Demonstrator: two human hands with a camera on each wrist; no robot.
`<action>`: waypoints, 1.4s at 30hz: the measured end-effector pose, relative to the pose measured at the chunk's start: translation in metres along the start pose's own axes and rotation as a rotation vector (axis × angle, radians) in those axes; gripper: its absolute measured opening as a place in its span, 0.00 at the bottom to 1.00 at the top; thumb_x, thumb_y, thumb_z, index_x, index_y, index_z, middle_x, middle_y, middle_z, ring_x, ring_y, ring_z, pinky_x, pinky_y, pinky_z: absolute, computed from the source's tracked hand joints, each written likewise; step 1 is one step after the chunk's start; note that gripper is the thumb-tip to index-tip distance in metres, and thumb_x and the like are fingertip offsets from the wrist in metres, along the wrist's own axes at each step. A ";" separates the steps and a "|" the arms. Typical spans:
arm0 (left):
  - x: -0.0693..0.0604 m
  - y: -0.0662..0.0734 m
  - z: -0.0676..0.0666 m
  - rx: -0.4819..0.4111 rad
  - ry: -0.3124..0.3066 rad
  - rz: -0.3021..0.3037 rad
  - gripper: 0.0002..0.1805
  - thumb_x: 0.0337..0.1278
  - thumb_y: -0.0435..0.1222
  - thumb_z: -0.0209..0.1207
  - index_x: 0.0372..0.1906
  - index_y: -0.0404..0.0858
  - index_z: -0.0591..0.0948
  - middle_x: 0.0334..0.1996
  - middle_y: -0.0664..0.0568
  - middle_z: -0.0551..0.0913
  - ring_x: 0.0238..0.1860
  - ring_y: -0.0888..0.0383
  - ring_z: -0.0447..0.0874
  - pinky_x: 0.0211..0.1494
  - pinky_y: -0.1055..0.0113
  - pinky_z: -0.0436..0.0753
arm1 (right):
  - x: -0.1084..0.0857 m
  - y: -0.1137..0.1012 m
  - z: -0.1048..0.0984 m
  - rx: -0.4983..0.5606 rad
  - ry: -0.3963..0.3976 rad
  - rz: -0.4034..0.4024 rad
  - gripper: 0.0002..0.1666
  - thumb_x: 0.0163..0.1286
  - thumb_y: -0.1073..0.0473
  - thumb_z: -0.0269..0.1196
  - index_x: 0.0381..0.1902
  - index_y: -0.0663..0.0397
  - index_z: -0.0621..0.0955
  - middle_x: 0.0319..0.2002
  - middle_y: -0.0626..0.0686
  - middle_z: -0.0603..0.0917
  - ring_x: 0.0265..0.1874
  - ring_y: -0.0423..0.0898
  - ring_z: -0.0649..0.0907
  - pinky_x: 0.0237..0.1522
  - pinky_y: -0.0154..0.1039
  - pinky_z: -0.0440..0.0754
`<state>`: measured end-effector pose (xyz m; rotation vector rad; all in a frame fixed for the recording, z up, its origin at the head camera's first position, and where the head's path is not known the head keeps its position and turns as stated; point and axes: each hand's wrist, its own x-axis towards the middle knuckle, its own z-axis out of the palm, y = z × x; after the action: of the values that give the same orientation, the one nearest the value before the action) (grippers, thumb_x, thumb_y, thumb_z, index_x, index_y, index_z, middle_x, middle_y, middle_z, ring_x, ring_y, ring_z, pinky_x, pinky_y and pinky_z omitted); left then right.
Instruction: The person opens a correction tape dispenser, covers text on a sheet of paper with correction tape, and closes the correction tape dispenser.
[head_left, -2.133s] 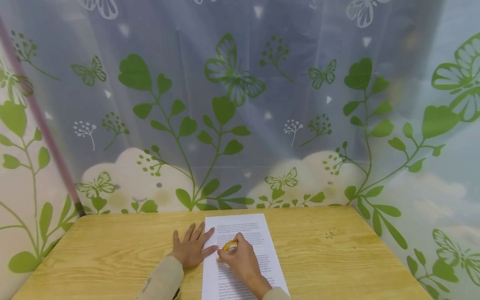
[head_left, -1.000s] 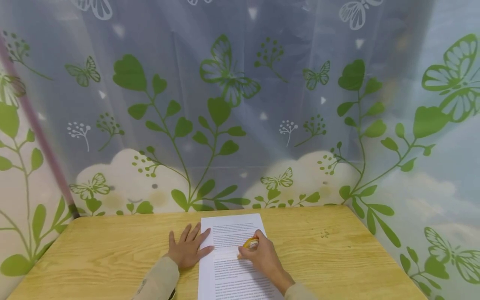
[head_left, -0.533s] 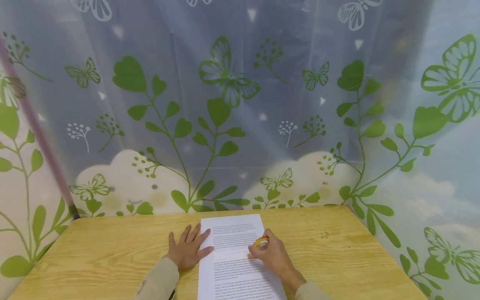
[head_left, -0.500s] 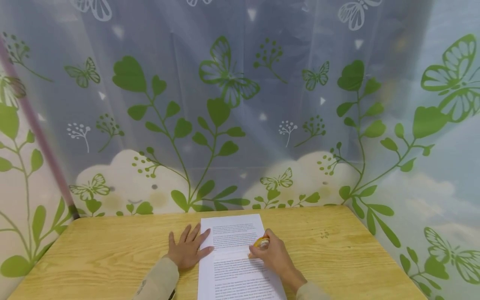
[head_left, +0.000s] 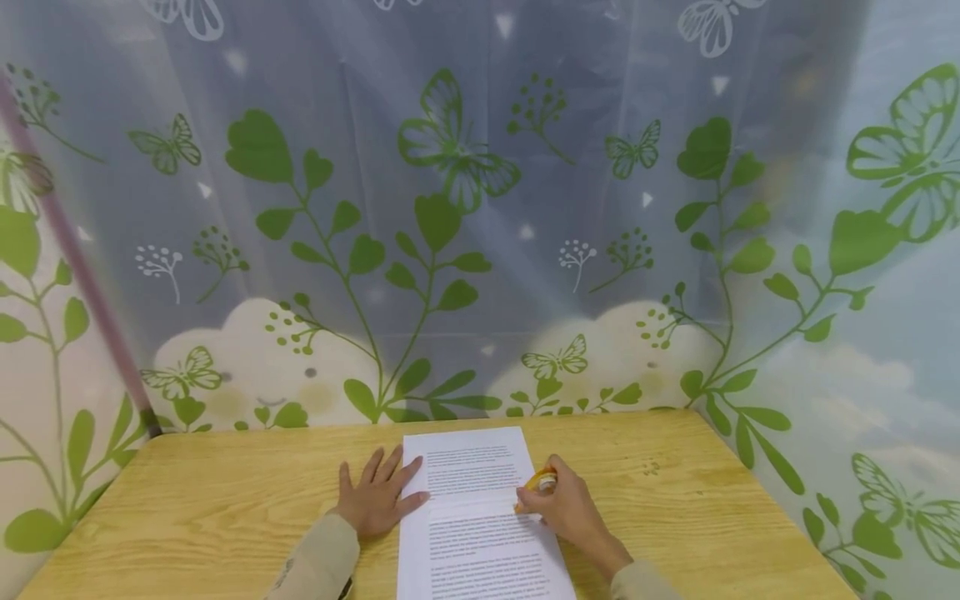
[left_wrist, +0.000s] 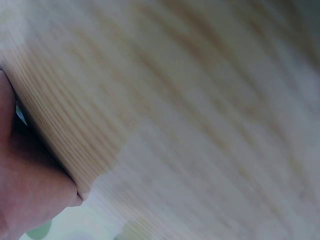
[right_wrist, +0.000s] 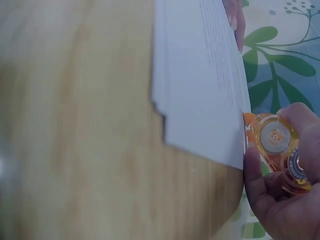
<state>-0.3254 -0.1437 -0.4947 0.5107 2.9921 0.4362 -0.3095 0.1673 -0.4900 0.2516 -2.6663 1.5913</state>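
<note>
A stack of printed paper (head_left: 480,542) lies on the wooden table, with a blank white band across its text. My right hand (head_left: 573,508) pinches an orange, see-through correction tape dispenser (right_wrist: 276,142) between thumb and fingers. In the head view the dispenser's tip meets the paper near its right edge, at the end of the white band. My left hand (head_left: 377,496) lies flat with fingers spread, its thumb and fingertips resting on the paper's left edge. The left wrist view catches only part of that hand (left_wrist: 35,185) at the table's edge.
The light wooden table (head_left: 675,517) stretches out on both sides of the paper. Behind it hangs a curtain (head_left: 480,250) printed with green plants and butterflies, close to the table's far edge. A dark pole (head_left: 97,292) leans at the left.
My right hand has drawn the correction tape dispenser rightward across the page, from near the left margin to the right edge. A white band shows behind it. The left hand has stayed on the paper.
</note>
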 end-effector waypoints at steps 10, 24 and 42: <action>0.002 0.001 0.003 0.003 -0.004 -0.003 0.38 0.64 0.65 0.39 0.74 0.53 0.59 0.75 0.47 0.48 0.73 0.41 0.41 0.61 0.28 0.34 | -0.003 0.006 -0.004 -0.009 0.017 0.007 0.23 0.60 0.55 0.70 0.35 0.59 0.67 0.25 0.50 0.81 0.20 0.44 0.80 0.19 0.33 0.77; 0.002 0.002 0.005 -0.013 0.013 0.010 0.38 0.64 0.65 0.40 0.73 0.50 0.60 0.75 0.46 0.50 0.73 0.39 0.42 0.60 0.27 0.34 | -0.005 0.013 -0.010 0.036 0.036 0.037 0.24 0.62 0.55 0.68 0.34 0.59 0.64 0.26 0.52 0.81 0.22 0.45 0.83 0.20 0.34 0.79; 0.002 -0.002 0.005 -0.016 0.016 -0.011 0.39 0.64 0.65 0.40 0.74 0.51 0.59 0.75 0.46 0.49 0.73 0.41 0.41 0.61 0.28 0.31 | -0.003 0.024 -0.012 0.478 0.191 0.238 0.51 0.64 0.43 0.65 0.67 0.72 0.55 0.51 0.68 0.74 0.32 0.48 0.84 0.34 0.37 0.84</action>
<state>-0.3278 -0.1437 -0.5005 0.4923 3.0026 0.4645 -0.3111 0.1891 -0.5060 -0.2117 -2.2087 2.1829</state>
